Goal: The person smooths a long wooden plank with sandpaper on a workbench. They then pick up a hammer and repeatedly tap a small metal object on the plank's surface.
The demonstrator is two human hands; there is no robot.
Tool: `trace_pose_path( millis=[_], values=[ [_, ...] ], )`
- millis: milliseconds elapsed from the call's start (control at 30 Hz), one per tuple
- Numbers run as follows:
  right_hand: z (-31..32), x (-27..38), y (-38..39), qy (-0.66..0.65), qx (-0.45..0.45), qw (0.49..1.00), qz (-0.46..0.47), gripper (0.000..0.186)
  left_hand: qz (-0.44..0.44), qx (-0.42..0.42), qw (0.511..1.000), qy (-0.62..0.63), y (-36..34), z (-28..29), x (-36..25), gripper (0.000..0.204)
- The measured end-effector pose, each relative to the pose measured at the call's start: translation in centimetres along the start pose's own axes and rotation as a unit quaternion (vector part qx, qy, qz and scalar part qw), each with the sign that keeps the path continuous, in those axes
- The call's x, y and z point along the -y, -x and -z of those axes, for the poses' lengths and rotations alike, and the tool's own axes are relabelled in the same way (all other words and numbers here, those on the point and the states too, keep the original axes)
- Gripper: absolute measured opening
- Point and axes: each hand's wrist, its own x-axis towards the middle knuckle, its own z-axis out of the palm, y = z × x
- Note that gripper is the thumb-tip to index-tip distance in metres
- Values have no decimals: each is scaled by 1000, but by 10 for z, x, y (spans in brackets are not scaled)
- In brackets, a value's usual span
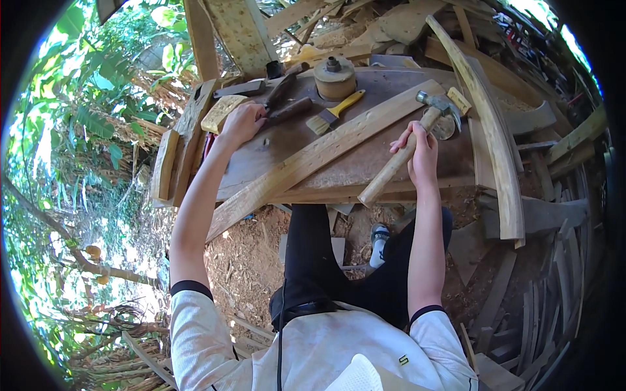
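My right hand (422, 146) is wrapped round the wooden handle of a claw hammer (400, 159). Its metal head lies over a small round piece and beside a little wooden block (460, 99). At the left of the bench top, my left hand (242, 125) is closed at the end of a dark tool (287, 111), next to a pale wooden block (219, 112); exactly what its fingers grip is partly hidden. A yellow-handled brush (336, 112) lies between my hands, below a round wooden piece with a metal fitting (334, 85). A long plank (313, 159) lies diagonally across the bench.
The dark wooden bench (248, 169) has boards standing along its left end (189, 150). A long curved wooden strip (495, 156) runs down its right side. Piled offcuts (541, 215) lie beyond. Foliage fills the left. My legs are below the bench's front edge.
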Motion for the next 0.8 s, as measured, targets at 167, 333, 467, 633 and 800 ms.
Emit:
trace_pose_path(
  millis=[167,333,467,633,800],
  values=[
    [0,-3,-8,-45,-12,999,-7,25,-22,-18,1000,-10,-3,0,13,15],
    [0,-3,-4,-5,-18,1000,5,25,-15,-18,999,-26,-8,-4,4,16],
    [-6,1,-2,-3,-5,1000,-8,25,34,-74,997,-2,-9,0,1,18],
    [1,-3,-7,-13,-16,1000,-2,25,59,-137,979,139,-16,2,-34,17],
    [-1,-2,-6,-17,-21,1000,-6,24,43,-140,956,253,-4,-14,-83,15]
  ],
)
